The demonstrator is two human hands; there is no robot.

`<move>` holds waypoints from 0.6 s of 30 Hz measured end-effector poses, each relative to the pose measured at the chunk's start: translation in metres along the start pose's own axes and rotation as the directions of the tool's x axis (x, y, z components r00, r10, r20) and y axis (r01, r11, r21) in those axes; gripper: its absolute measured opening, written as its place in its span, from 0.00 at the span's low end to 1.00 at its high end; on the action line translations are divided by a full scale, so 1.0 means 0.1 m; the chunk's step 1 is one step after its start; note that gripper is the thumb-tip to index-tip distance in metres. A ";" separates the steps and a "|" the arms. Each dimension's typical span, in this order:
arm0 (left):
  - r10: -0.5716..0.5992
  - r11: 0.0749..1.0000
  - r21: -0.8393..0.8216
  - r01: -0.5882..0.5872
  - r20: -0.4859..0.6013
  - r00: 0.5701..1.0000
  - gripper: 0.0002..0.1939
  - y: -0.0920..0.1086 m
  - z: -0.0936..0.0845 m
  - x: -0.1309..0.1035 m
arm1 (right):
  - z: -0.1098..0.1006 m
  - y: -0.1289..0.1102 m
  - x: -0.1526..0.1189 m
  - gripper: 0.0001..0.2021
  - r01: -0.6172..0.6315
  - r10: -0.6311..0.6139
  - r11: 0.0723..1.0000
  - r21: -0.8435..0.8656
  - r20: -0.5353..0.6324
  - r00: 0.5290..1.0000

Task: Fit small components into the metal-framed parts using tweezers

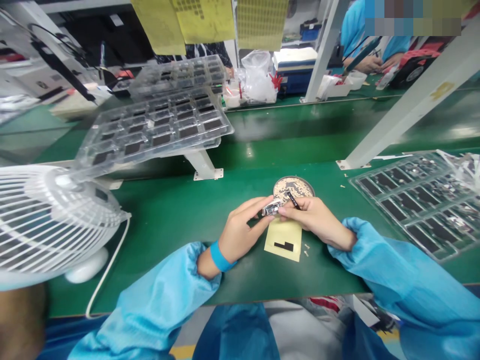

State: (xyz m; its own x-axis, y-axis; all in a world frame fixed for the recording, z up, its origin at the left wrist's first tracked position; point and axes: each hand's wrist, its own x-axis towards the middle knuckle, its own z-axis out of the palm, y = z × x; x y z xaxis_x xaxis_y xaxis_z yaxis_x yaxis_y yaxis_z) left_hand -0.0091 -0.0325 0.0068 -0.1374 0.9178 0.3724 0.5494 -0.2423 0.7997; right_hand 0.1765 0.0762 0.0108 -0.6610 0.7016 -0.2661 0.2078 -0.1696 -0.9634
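My left hand (243, 225), with a blue band at its wrist, is closed on the edge of a small electronic circuit module (272, 207). My right hand (317, 220) meets it from the other side, its thumb and fingertips at the module's right end. A slim black tool with white lettering (293, 201), perhaps tweezers, sticks up from the right fingers. Just behind both hands sits a round dish (296, 179) of many tiny light and dark pieces. Below them lies a yellow backing sheet (273, 249) bearing a black stepped sticker (284, 246).
At right a clear tray (401, 225) holds several modules. Stacked clear trays (157, 142) rest on a raised shelf at left, above a white fan (63, 220) with its cable. White posts (390, 115) rise from the green bench (165, 210). Across it, another person's hands (378, 64) are at work.
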 end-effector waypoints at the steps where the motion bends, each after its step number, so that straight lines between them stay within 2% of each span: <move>1: -0.010 1.000 -0.005 0.010 0.000 1.000 0.20 0.00 0.00 0.00 | 0.00 -0.01 0.00 0.17 -0.008 0.008 1.000 -0.002 0.001 1.000; 4: -0.101 0.992 -0.081 0.101 -0.005 0.995 0.20 0.00 0.01 0.01 | 0.00 -0.05 -0.01 0.18 -0.048 0.048 0.999 0.012 0.007 0.999; 8: -0.245 0.933 -0.264 0.245 0.031 0.969 0.19 0.02 0.01 0.03 | -0.03 -0.11 -0.03 0.19 -0.102 0.100 0.995 0.019 0.082 0.992; 10: -0.265 0.923 -0.281 0.265 0.037 0.964 0.18 0.04 0.00 0.03 | -0.05 -0.11 -0.03 0.20 -0.075 0.076 0.997 -0.008 0.105 0.992; 14: -0.213 0.947 -0.243 0.210 0.015 0.977 0.17 0.06 -0.02 0.03 | -0.09 -0.09 -0.02 0.19 -0.019 0.025 0.998 -0.061 0.102 0.994; 18: -0.346 0.874 -0.347 0.341 0.051 0.937 0.17 0.06 -0.03 0.07 | -0.12 -0.11 -0.03 0.18 0.078 -0.061 0.989 -0.129 0.132 0.989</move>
State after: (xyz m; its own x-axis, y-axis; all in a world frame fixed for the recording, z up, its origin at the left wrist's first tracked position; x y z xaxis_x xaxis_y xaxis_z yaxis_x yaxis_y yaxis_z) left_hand -0.0093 -0.0285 0.0152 -0.2768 0.9597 0.0483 0.1472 -0.0073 0.9891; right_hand 0.1848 0.0844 0.0225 -0.7620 0.6128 -0.2094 0.2469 -0.0240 -0.9688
